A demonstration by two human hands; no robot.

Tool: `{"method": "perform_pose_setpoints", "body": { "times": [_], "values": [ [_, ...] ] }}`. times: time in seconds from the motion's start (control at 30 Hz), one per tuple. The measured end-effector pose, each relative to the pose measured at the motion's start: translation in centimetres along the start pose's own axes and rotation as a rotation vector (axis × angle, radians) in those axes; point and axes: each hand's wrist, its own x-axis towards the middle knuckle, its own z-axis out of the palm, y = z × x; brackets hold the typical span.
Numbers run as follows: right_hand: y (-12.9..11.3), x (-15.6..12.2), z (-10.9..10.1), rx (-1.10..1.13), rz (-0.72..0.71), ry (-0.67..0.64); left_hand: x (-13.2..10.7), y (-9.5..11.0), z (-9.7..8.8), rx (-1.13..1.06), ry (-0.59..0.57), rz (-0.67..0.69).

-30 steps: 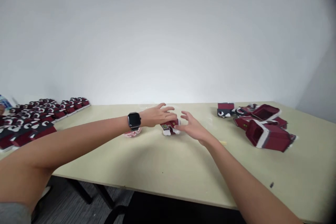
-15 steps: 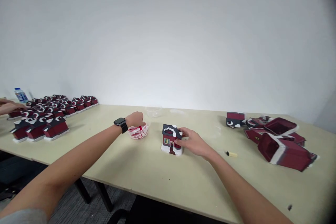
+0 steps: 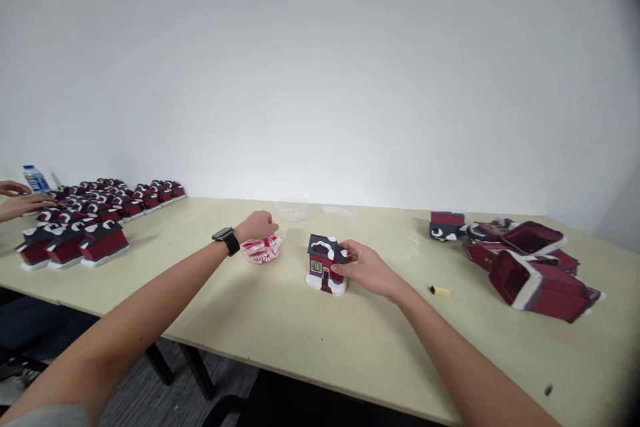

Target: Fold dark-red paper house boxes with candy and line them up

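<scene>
A small dark-red toy house [image 3: 325, 265] with a dark roof and white snow-like trim stands upright on the table. My right hand [image 3: 367, 268] grips its right side, thumb at the front and fingers behind. Just to the left is a clear plastic bowl [image 3: 262, 259] filled with red-and-white striped pieces [image 3: 264, 247]. My left hand [image 3: 257, 225], with a black watch on the wrist, is over the bowl's back rim, its fingers curled together. Whatever those fingertips hold, if anything, is hidden.
Rows of similar houses [image 3: 105, 241] stand at the left, where another person's hands [image 3: 25, 203] touch some. Several houses [image 3: 545, 287] lie tipped at the right. A clear empty bowl [image 3: 293, 208], a small yellow-and-black item [image 3: 440, 291] and a bottle [image 3: 36, 178] are also on the table [image 3: 280, 340].
My left hand has risen slightly from the bowl's contents. My right hand stays on the house. At the far left, the other person's hands have moved a little apart.
</scene>
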Motion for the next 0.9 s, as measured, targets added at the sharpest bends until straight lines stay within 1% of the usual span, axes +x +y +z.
{"method": "perform_pose_setpoints", "body": {
  "times": [0.07,0.1,0.17,0.23,0.33,0.43,0.53,0.6,0.63,0.7,0.8,0.83,0.9],
  "values": [
    [0.1,0.0,0.0,0.003,0.001,0.002,-0.3,0.6,-0.8,-0.097,0.062,-0.008],
    [0.2,0.0,0.1,0.004,0.001,0.004,-0.4,1.1,-1.2,-0.159,0.071,-0.01],
    [0.2,0.1,0.1,0.011,0.007,0.015,-0.8,2.2,-1.7,-0.301,0.049,-0.002],
    [0.1,0.1,0.2,0.056,0.024,0.045,-1.1,3.8,-1.8,-0.443,0.015,0.028],
    [-0.3,0.2,0.1,0.194,0.086,0.114,-1.9,7.1,-1.6,-0.603,-0.021,0.112],
    [-0.7,0.1,-0.1,0.283,0.147,0.143,-3.0,10.6,-0.9,-0.694,-0.066,0.212],
    [-1.0,0.1,-0.4,0.322,0.201,0.153,-4.3,13.1,0.0,-0.757,-0.129,0.291],
    [-1.2,0.1,-0.5,0.34,0.231,0.155,-4.9,13.7,0.6,-0.802,-0.146,0.332],
    [-1.3,0.0,-0.5,0.346,0.242,0.155,-5.1,13.8,0.9,-0.811,-0.129,0.352],
    [-1.5,-0.1,-0.5,0.352,0.257,0.152,-5.4,13.6,1.4,-0.77,-0.034,0.399],
    [-2.0,-0.4,-0.5,0.352,0.26,0.141,-5.7,13.0,1.8,-0.581,0.147,0.489],
    [-2.1,-0.5,-0.6,0.352,0.257,0.135,-5.8,12.8,1.9,-0.514,0.185,0.526],
    [-2.3,-0.7,-0.6,0.353,0.247,0.122,-6.0,12.7,2.1,-0.414,0.223,0.593]
  ]
}}
